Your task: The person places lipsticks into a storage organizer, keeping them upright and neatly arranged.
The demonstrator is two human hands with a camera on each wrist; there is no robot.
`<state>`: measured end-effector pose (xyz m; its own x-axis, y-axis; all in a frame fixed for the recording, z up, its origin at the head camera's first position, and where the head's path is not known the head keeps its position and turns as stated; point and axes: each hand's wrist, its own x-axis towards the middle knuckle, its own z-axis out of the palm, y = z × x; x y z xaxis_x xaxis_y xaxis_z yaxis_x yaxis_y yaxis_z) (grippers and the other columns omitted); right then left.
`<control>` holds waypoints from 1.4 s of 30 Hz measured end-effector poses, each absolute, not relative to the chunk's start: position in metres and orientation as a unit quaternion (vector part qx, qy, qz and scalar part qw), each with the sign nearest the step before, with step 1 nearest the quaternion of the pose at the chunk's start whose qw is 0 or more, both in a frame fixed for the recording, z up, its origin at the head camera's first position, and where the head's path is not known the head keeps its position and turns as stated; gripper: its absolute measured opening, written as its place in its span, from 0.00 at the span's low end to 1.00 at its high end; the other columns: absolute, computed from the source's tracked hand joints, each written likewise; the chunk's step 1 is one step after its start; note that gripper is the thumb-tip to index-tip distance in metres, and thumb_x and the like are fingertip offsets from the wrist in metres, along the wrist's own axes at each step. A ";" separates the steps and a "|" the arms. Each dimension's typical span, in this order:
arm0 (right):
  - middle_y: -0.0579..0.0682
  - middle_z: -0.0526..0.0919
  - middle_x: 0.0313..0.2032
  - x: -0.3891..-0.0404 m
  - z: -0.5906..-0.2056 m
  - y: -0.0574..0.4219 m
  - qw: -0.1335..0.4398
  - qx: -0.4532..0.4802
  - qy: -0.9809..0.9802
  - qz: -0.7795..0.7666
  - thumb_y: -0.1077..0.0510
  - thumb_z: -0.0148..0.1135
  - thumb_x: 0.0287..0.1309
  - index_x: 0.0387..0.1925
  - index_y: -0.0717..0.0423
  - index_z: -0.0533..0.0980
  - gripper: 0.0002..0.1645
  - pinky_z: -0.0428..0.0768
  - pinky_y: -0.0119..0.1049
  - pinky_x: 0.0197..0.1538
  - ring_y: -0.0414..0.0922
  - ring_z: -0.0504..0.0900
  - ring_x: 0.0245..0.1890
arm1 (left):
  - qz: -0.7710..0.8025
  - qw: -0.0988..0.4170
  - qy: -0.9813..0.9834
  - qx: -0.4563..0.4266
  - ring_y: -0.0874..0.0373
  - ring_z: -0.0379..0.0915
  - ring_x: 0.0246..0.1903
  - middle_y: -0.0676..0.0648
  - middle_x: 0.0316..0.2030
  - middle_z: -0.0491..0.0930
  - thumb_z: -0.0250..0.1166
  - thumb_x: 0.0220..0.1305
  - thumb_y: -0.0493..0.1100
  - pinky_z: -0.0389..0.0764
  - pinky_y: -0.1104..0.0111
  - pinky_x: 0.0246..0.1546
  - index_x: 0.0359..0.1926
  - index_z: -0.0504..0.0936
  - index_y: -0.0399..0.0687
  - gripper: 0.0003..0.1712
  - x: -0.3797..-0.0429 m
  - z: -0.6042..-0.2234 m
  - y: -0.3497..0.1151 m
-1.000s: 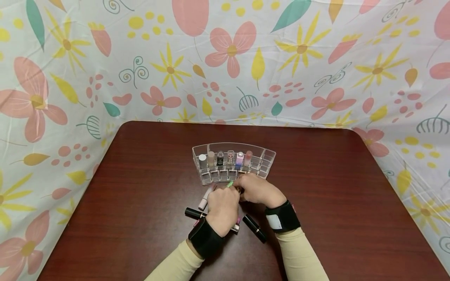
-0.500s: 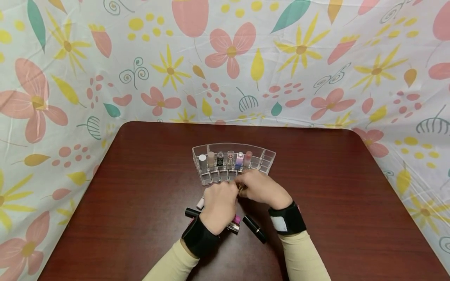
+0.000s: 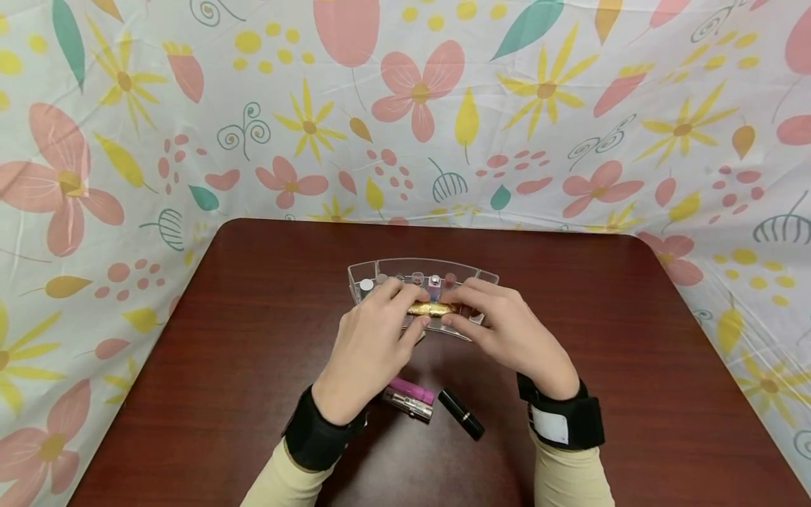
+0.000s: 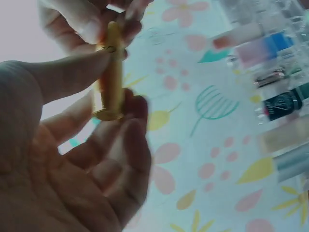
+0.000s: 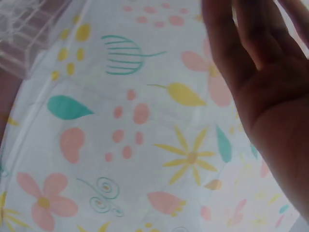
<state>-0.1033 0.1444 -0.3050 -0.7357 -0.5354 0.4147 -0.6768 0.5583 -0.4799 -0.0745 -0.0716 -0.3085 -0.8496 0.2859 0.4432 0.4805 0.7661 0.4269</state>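
Note:
A shiny gold lipstick tube [image 3: 431, 309] is held level between both hands, over the front of the clear organizer in the head view. My left hand [image 3: 374, 345] pinches its left end between thumb and fingers. On the other end, my right hand [image 3: 519, 338] grips with thumb and fingertips. Seen from the left wrist, the gold tube [image 4: 113, 82] lies under the left thumb, and the right hand's fingers [image 4: 79, 21] meet its far end. The right wrist view shows only part of the right hand [image 5: 270, 82], with the tube out of frame.
The clear fan-shaped organizer [image 3: 353, 283] holds a row of lipsticks, including a white-capped one [image 3: 366, 285] and a purple one [image 3: 434, 283]. Nearer lie a magenta tube [image 3: 413, 390], a silver tube [image 3: 408, 406] and a black tube [image 3: 461, 414]. A floral cloth [image 3: 405, 155] hangs behind the table.
Both hands have risen from the table before the organizer and spread apart, bringing the gold tube into view between them. The left arm now covers the white and black tubes on the left.

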 end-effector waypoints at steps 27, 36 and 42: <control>0.64 0.84 0.51 -0.074 -0.272 0.133 0.221 0.403 -0.694 0.554 0.79 0.71 0.48 0.50 0.71 0.82 0.24 0.85 0.27 0.45 0.43 0.85 0.51 | -0.473 0.274 -0.758 -0.355 0.63 0.79 0.44 0.48 0.48 0.82 0.69 0.66 0.37 0.79 0.75 0.39 0.52 0.83 0.43 0.14 -0.064 -0.277 -0.089; 0.61 0.86 0.46 -0.075 -0.275 0.129 0.217 0.384 -0.679 0.587 0.81 0.70 0.47 0.47 0.71 0.82 0.22 0.85 0.27 0.42 0.42 0.87 0.46 | -0.484 0.259 -0.757 -0.354 0.63 0.77 0.43 0.47 0.50 0.80 0.69 0.66 0.37 0.80 0.77 0.39 0.55 0.81 0.43 0.17 -0.066 -0.278 -0.089; 0.63 0.86 0.46 -0.075 -0.275 0.130 0.219 0.389 -0.673 0.590 0.79 0.70 0.49 0.47 0.72 0.82 0.19 0.85 0.28 0.43 0.43 0.87 0.47 | -0.486 0.272 -0.750 -0.356 0.65 0.77 0.38 0.48 0.48 0.81 0.70 0.65 0.37 0.79 0.76 0.35 0.52 0.83 0.43 0.14 -0.066 -0.278 -0.089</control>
<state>-0.0752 0.1301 -0.2747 -0.6019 -0.2659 0.7530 -0.7814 0.0020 -0.6240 -0.0664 -0.0892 -0.2781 -0.5981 0.2698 0.7546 0.7991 0.2728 0.5358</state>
